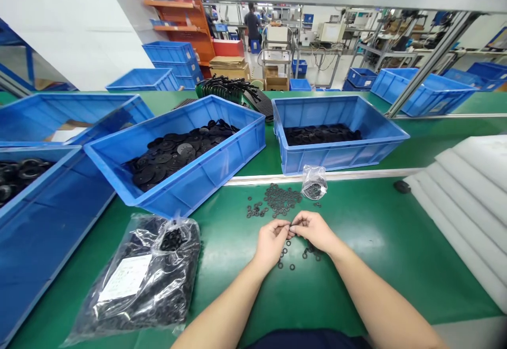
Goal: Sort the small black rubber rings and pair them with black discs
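My left hand (272, 242) and my right hand (313, 231) meet over the green table, thumbs and forefingers pinched together. Between the fingertips shows a small black part (292, 226), mostly covered, so its shape is unclear. Just beyond the hands lies a spread of small black rings (282, 198). More loose black rings (292, 267) are scattered below and between my hands, some partly hidden by the right hand. Behind the right hand stands a small clear bag (314, 182) with dark little parts inside.
A large clear bag of black parts (158, 280) lies at left. Blue bins hold black discs (174, 153) and dark parts (322, 133) at the back; another bin (51, 233) stands far left. White foam sheets (467, 196) are stacked right. A metal post (431, 66) rises at back right.
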The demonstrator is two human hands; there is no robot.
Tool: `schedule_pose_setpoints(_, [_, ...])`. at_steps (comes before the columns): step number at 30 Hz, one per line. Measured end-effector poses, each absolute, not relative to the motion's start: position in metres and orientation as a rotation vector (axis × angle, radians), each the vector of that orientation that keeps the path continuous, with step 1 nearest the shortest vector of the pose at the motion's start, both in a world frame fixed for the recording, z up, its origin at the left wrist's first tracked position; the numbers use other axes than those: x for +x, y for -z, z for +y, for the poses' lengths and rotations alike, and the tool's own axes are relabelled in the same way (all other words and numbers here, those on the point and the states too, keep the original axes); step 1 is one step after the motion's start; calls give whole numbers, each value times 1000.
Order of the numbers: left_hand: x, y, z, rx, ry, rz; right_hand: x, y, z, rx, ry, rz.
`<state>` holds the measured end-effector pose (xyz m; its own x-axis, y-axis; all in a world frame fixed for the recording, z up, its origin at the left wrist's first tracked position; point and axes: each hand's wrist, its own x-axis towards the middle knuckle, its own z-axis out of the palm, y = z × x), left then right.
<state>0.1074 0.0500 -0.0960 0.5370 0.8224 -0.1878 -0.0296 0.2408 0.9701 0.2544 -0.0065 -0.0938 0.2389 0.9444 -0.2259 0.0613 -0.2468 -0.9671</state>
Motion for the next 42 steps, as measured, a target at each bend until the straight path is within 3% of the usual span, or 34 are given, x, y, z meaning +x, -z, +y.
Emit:
schedule_pose_setpoints(11, [100, 95, 65, 1315, -634, 816, 276, 87, -10, -1524, -1229, -974])
schedule_pose_setpoints(16, [83, 99, 100, 1608, -813, 1040, 321, 93, -16, -1995, -494, -1053])
schedule_pose_setpoints(19, [74, 106, 117, 1954, -792, 1101, 333, 94, -17, -2226, -308, -1153])
schedule_pose_setpoints(27, [74, 101, 109, 2289, -845, 1112, 323, 95, -13, -2308, -264, -1271])
schedule_pose_setpoints(32, [84, 95, 77, 2327, -415, 529, 327, 100, -12, -2365, -243, -1289])
schedule_pose_setpoints(35, [88, 95, 65, 2360, -280, 461, 327, 100, -13, -2418, -248, -1288])
schedule_pose_setpoints(42, [93, 103, 64, 2116, -511, 695, 319, 96, -13, -2188, -350, -1229])
